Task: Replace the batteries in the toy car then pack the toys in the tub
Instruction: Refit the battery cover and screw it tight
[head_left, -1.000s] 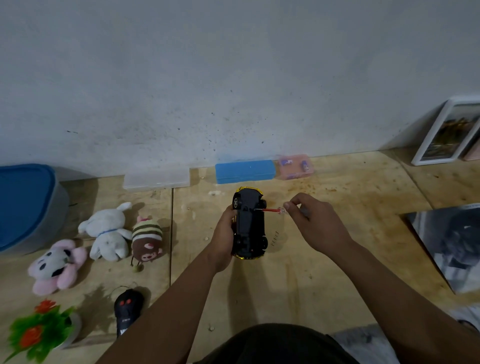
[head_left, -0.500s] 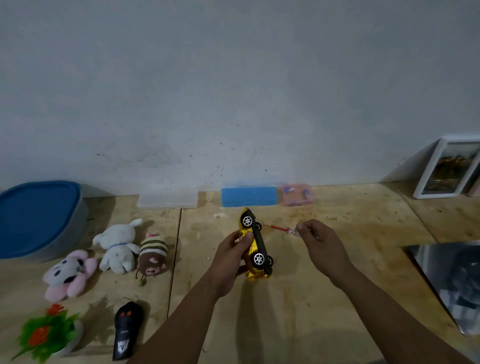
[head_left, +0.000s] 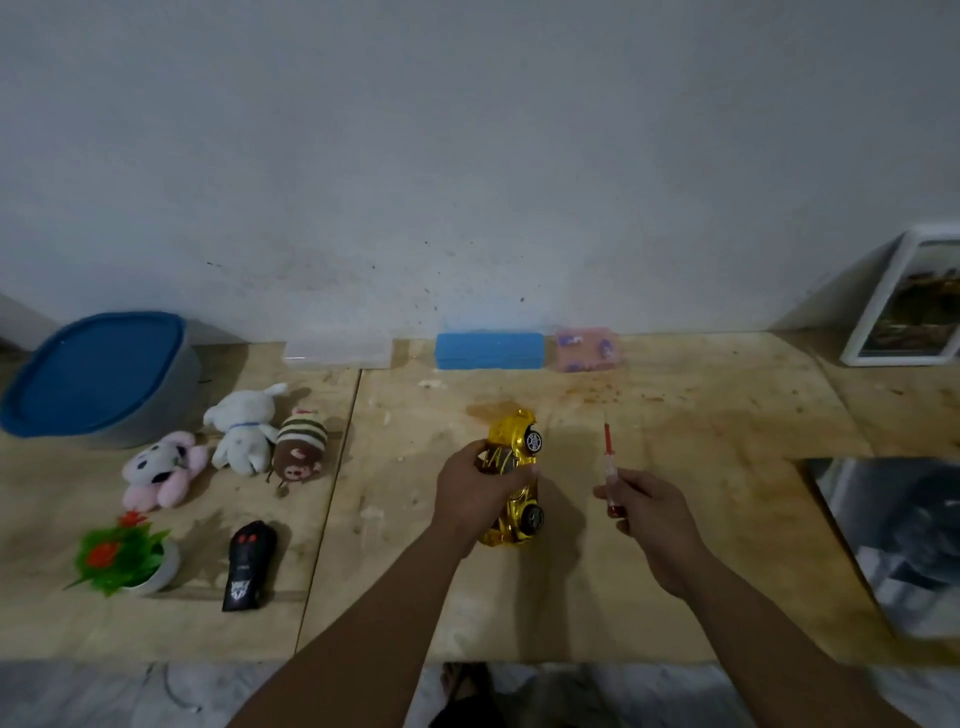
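The left hand (head_left: 475, 486), at centre frame, is curled over the roof of the gold toy car (head_left: 514, 478), gripping it from the left side. The car points away toward the wall, with 2 wheels showing on its right flank; its underside is out of sight. Whether it rests on the plywood table (head_left: 675, 519) or is held just above it cannot be told.

The right hand (head_left: 652, 506), to the right of the car and apart from it, pinches a small red-handled screwdriver (head_left: 609, 470) between thumb and fingers, the shaft pointing up the frame toward the wall.

In the left half of the frame lie the other toys: a black remote control (head_left: 248, 566) at lower left, a green plastic plant with red flowers in a white pot (head_left: 124, 558) left of it, and above them 3 plush toys in a row: a pink and white one (head_left: 161, 470), a white one (head_left: 244, 426) and a brown striped one (head_left: 300, 444). The grey tub with its blue lid (head_left: 98, 374) on stands at the upper left of the table.

Against the wall sit a clear plastic case (head_left: 337, 354), a blue case (head_left: 489, 351) and a pink case (head_left: 587, 349). A white picture frame (head_left: 909, 296) leans at far right.
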